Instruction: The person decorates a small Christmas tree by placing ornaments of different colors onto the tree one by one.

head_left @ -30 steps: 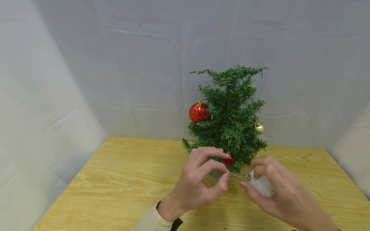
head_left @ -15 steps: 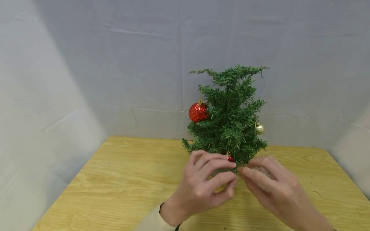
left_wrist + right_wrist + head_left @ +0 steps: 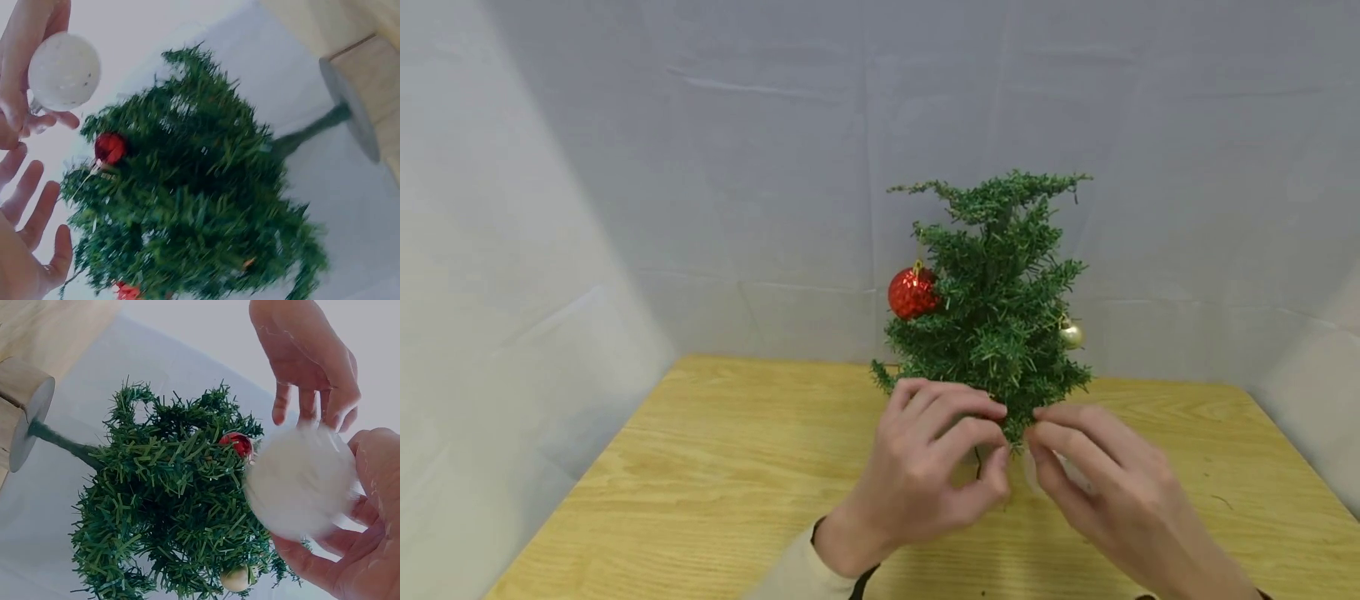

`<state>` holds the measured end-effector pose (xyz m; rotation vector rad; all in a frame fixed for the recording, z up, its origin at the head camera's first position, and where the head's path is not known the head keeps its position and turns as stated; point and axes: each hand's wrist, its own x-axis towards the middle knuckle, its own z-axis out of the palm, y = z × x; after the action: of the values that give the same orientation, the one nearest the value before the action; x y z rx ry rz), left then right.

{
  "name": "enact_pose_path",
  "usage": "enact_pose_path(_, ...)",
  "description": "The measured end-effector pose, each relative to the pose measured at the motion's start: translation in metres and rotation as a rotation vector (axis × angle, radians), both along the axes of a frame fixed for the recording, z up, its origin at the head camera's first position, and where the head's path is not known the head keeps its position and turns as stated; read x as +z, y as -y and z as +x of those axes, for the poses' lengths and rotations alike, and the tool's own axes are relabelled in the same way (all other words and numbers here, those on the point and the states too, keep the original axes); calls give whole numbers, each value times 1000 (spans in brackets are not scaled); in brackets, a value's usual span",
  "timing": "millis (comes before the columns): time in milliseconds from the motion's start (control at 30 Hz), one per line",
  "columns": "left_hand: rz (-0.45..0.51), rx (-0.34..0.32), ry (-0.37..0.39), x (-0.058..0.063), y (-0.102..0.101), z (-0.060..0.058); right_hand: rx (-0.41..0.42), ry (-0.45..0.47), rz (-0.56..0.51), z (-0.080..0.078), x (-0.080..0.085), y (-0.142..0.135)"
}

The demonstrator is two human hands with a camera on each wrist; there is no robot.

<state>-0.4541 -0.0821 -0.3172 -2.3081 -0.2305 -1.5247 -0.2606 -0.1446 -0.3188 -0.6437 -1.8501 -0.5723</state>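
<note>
A small green artificial Christmas tree (image 3: 992, 317) stands before both hands. My right hand (image 3: 1105, 475) holds a white ball ornament (image 3: 300, 481) beside the lower branches, mostly hidden by the fingers in the head view. From the left wrist view, the ornament (image 3: 65, 72) hangs by those fingertips, its metal cap partly showing. My left hand (image 3: 928, 475) is at the tree's lower front, thumb and forefinger tips close together and other fingers curved apart. Whether it pinches a loop or twig is unclear. A small red ball ornament (image 3: 111, 147) hangs near both hands.
A larger red ball ornament (image 3: 913, 292) hangs on the tree's left, a small gold one (image 3: 1071, 336) on its right. The tree stands on a round wooden base (image 3: 369, 94). Beneath is a wood-grain table (image 3: 730, 450); a grey-white cloth (image 3: 760, 192) hangs behind.
My right hand has brought the white ornament left and up against the lower branches, and its fingers now cover most of it. My left hand has shifted slightly right, covering the small red ornament.
</note>
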Motion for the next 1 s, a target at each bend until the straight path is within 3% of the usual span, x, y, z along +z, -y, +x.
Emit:
enact_pose_path(233, 75, 94, -33, 19, 0, -2, -26, -6, 77, -1, 10, -6)
enact_pose_path(500, 225, 204, -36, 58, 3, 0, 80, -111, 196, -3, 39, -20)
enact_pose_path(633, 273, 239, -35, 77, 1, 3, 73, -147, 215, -2, 54, -26)
enact_pose_path(833, 259, 259, -11, 101, -13, 8, 25, -167, 231, 2, 78, -40)
enact_pose_path(1000, 212, 270, -16, 113, -30, 11, -35, -124, 205, 9, 95, -54)
